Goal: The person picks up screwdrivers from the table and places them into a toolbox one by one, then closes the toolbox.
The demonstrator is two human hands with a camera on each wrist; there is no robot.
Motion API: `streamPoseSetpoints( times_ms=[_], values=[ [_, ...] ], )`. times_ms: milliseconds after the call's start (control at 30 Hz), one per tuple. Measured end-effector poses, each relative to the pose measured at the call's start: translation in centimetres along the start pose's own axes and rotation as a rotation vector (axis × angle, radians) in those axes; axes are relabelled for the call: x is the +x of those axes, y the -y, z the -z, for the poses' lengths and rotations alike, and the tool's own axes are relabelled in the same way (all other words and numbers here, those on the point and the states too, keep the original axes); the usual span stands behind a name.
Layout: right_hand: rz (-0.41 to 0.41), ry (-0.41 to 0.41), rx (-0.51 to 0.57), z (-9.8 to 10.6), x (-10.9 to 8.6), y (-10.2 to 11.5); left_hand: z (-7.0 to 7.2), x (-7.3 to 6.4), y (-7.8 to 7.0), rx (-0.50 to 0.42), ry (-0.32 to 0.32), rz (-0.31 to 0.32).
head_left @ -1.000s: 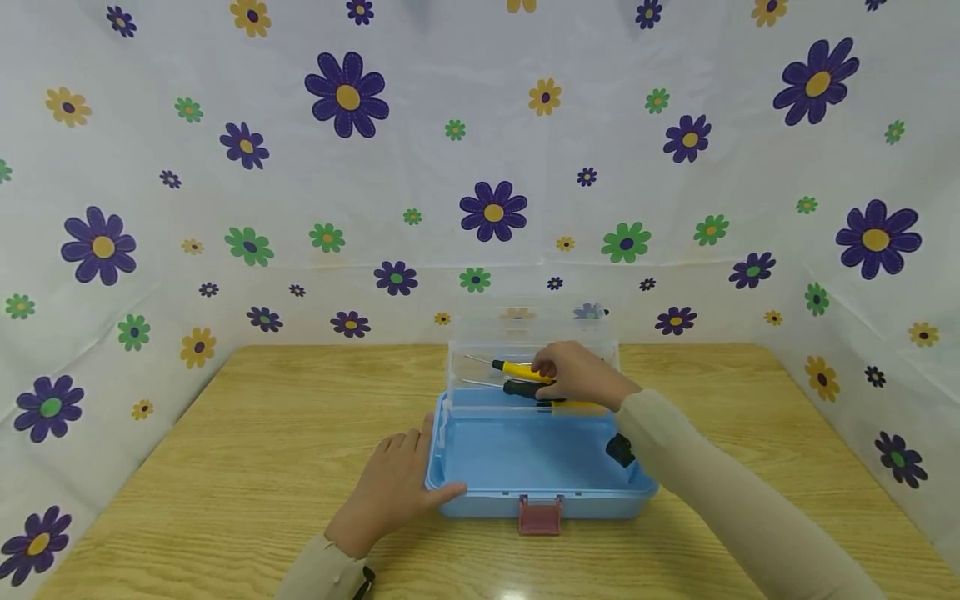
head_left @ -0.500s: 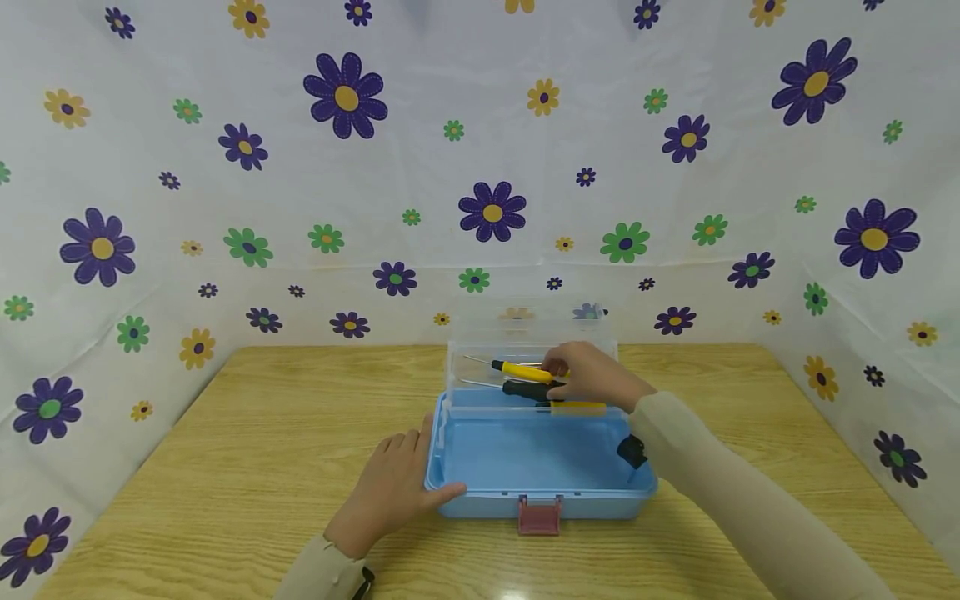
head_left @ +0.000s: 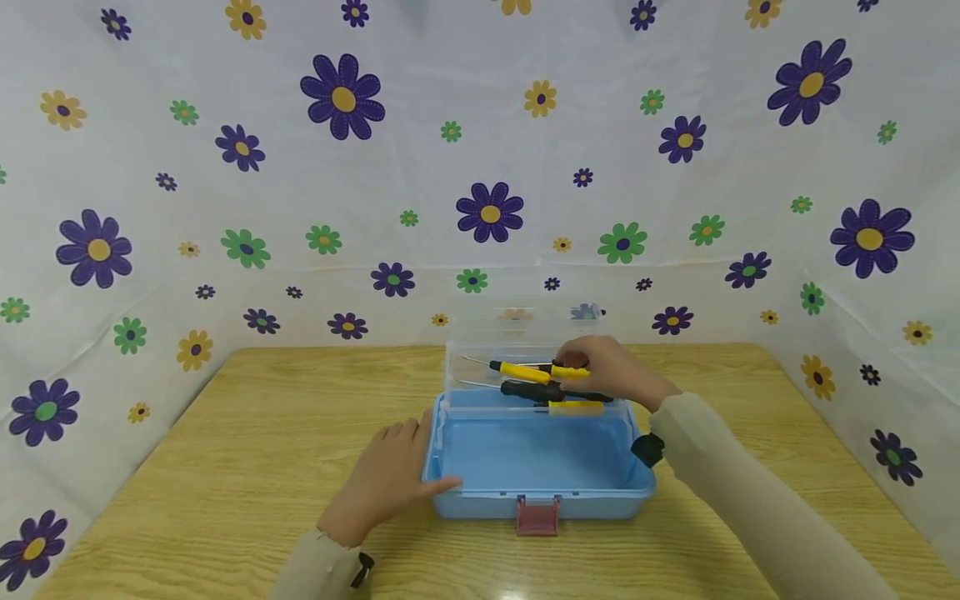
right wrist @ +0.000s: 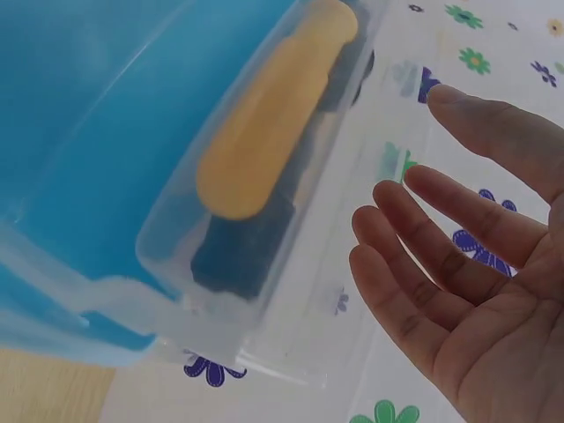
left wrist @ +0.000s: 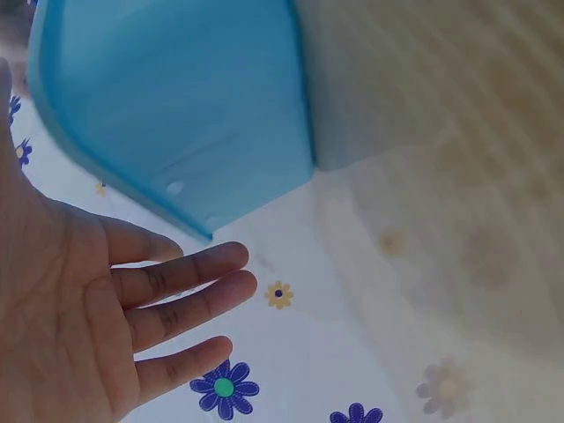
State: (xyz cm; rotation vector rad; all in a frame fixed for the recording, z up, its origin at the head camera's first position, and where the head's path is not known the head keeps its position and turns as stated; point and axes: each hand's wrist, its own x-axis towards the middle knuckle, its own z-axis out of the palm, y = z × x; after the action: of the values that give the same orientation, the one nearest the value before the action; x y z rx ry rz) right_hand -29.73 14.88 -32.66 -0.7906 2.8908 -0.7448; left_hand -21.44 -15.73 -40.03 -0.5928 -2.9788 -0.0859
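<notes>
An open light-blue toolbox (head_left: 525, 454) stands on the table, its clear tray (head_left: 453, 367) raised at the back. In the tray lie a yellow-and-black screwdriver (head_left: 525, 372), a black-handled screwdriver (head_left: 528, 390) and further yellow handles (head_left: 576, 408). My right hand (head_left: 611, 371) hovers at the tray's right part, next to a yellow handle; the right wrist view shows its fingers loosely bent with nothing between them. A yellow handle (right wrist: 264, 132) shows through the clear plastic there. My left hand (head_left: 386, 475) rests against the toolbox's left side, thumb over the front rim, fingers (left wrist: 203, 269) straight.
A pink latch (head_left: 537, 517) hangs down at the toolbox front. The clear lid (head_left: 487, 321) stands up behind the tray. Wooden table (head_left: 300, 433) surrounds the box, and a white flowered cloth (head_left: 420, 167) hangs behind and at both sides.
My right hand has moved right along the tray, uncovering a yellow handle and more of the black tools. The left hand stays by the toolbox's left side.
</notes>
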Motion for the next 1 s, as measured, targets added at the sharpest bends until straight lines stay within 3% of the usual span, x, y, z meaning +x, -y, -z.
streamPoseSetpoints(
  times_ms=[133, 333, 500, 633, 800, 1000],
  values=[
    [0.002, -0.044, -0.002, 0.6, -0.5, -0.4, 0.7, 0.5, 0.4, -0.003, -0.049, -0.040],
    [-0.007, -0.142, 0.041, 1.9, -1.4, -1.4, 1.7, 1.4, 1.2, -0.091, -0.136, -0.064],
    [-0.036, -0.214, 0.065, 2.6, -2.0, -2.6, 2.0, 2.4, 2.1, -0.150, -0.265, -0.054],
    [-0.067, -0.251, 0.070, 2.8, -2.3, -3.5, 1.7, 3.4, 2.8, -0.183, -0.332, -0.005],
    [-0.084, -0.306, 0.075, 2.6, -2.6, -4.7, 1.3, 4.7, 3.3, -0.262, -0.318, 0.077],
    [-0.140, -0.344, 0.096, 2.0, -3.0, -6.3, 1.3, 5.8, 4.0, -0.338, -0.219, 0.147]
  ],
)
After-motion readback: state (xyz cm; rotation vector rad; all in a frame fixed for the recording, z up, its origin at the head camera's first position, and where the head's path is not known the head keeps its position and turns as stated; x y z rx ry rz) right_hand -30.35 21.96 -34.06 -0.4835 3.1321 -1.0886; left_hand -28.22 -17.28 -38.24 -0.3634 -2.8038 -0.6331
